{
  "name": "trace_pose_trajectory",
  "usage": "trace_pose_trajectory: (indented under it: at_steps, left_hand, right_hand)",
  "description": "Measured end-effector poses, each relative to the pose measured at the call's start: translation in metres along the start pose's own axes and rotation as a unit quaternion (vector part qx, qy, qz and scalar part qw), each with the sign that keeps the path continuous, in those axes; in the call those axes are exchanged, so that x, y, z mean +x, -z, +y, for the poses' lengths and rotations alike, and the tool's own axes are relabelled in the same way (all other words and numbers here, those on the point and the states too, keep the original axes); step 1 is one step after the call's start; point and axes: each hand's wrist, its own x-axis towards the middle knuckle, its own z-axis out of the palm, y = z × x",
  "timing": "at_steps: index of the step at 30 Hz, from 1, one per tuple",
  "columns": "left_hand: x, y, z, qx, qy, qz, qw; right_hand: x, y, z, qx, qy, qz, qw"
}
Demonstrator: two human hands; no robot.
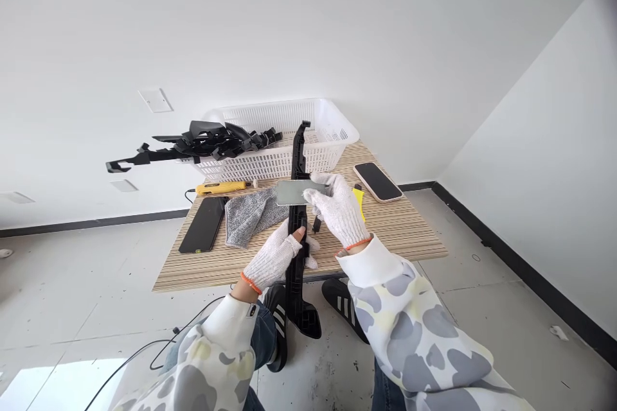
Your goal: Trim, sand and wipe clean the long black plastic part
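My left hand (277, 255), in a white knit glove with its thumb tip bare, is closed around a long black plastic trim part (296, 282). The part stands lengthwise before me, its lower end reaching past the table's front edge. My gloved right hand (337, 205) pinches a flat, grey-green rectangular sheet (292, 192) that lies across the part's upper section. Whether the sheet touches the part is hard to make out. Behind my right hand, a yellow-and-black tool (358, 196) is partly hidden.
A white plastic basket (332, 153) at the back holds several black plastic parts (207, 141), some jutting out left. On the wood-grain table (385, 231) lie a grey cloth (253, 212), a yellow corded tool (219, 187), a black phone (205, 225) and another phone (378, 181).
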Motion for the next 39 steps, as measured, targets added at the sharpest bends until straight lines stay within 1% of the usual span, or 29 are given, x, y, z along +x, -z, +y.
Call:
trace_pose_trajectory:
  at_steps: [4, 7, 10, 13, 16, 21, 25, 27, 30, 33, 35, 37, 39]
  left_hand:
    - [-0.001, -0.002, 0.004, 0.007, 0.009, 0.014, 1.000]
    - [-0.002, -0.002, 0.005, 0.012, -0.004, 0.014, 1.000]
    - [-0.003, -0.002, 0.004, 0.017, -0.007, 0.018, 1.000]
    - [-0.002, 0.000, 0.002, 0.021, -0.004, 0.019, 1.000]
    - [-0.002, 0.001, 0.001, 0.021, -0.006, 0.016, 1.000]
    - [-0.001, 0.001, -0.001, 0.013, -0.010, 0.004, 1.000]
    - [0.000, 0.001, -0.003, 0.004, -0.010, -0.004, 1.000]
    - [0.000, 0.001, -0.004, 0.004, -0.010, 0.000, 1.000]
    - [0.000, 0.001, -0.003, 0.007, -0.006, 0.005, 1.000]
    - [-0.001, 0.002, -0.003, 0.007, -0.003, 0.000, 1.000]
    - [-0.001, 0.003, -0.003, 0.007, -0.003, -0.005, 1.000]
    - [-0.001, 0.004, -0.004, 0.006, -0.005, -0.007, 1.000]
    - [-0.001, 0.004, -0.005, 0.007, -0.012, -0.003, 1.000]
  right_hand:
    - [0.008, 0.015, -0.007, 0.008, -0.070, 0.027, 0.997]
    - [0.013, 0.026, -0.006, 0.009, -0.088, 0.019, 0.996]
    - [0.015, 0.032, -0.005, -0.033, -0.101, 0.020, 0.994]
    - [0.013, 0.030, -0.009, -0.050, -0.121, 0.026, 0.991]
    - [0.008, 0.021, -0.011, -0.050, -0.136, 0.028, 0.989]
    - [0.002, 0.008, -0.002, -0.052, -0.117, 0.016, 0.992]
    - [0.003, 0.005, 0.002, -0.060, -0.103, 0.005, 0.993]
    - [0.005, 0.009, -0.001, -0.061, -0.108, 0.005, 0.992]
    - [0.009, 0.027, -0.008, -0.092, -0.108, 0.020, 0.990]
    - [0.011, 0.048, -0.015, -0.184, -0.063, 0.065, 0.979]
    - [0.010, 0.056, -0.018, -0.220, -0.036, 0.096, 0.970]
    - [0.009, 0.057, -0.018, -0.186, -0.042, 0.095, 0.977]
    - [0.009, 0.053, -0.018, -0.119, -0.067, 0.070, 0.988]
